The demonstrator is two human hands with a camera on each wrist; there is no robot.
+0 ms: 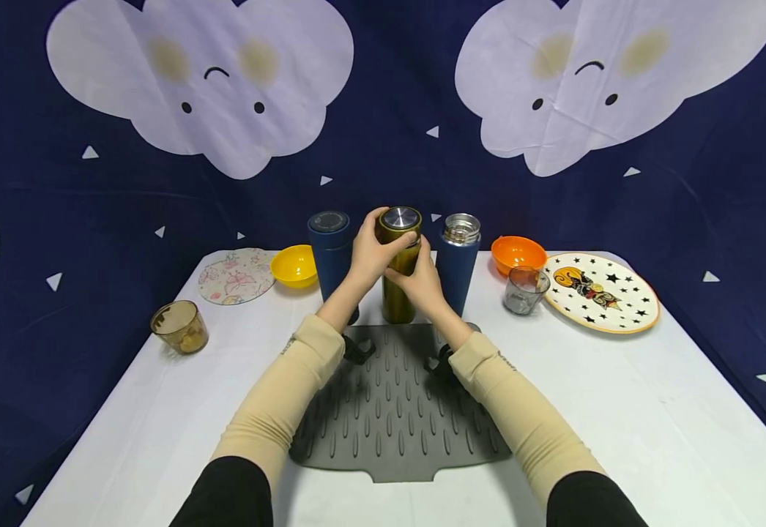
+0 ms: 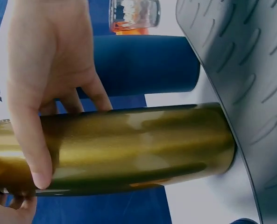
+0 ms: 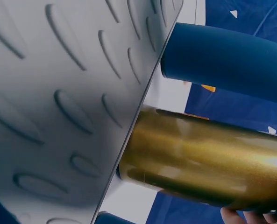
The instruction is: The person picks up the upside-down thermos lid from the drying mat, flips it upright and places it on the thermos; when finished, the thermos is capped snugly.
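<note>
An upright gold thermos (image 1: 396,293) with a steel-topped lid (image 1: 400,218) stands between two blue ones. My left hand (image 1: 370,252) grips it near the top, the thumb across its front just below the lid. Slightly lower, my right hand (image 1: 420,284) holds the body from the right, its thumb also across the front. In the left wrist view the right hand (image 2: 49,60) wraps the gold thermos (image 2: 138,144), with left fingers at the lower left corner. A lidded blue thermos (image 1: 330,249) is on the left. The right blue thermos (image 1: 457,267) shows a bare steel mouth.
A grey ridged mat (image 1: 399,424) lies in front of the thermoses. On the left are a yellow bowl (image 1: 294,266), a floral round mat (image 1: 234,277) and a brown glass (image 1: 181,328). Rightward stand an orange bowl (image 1: 518,252), a clear glass (image 1: 525,290) and a cat-pattern plate (image 1: 600,293).
</note>
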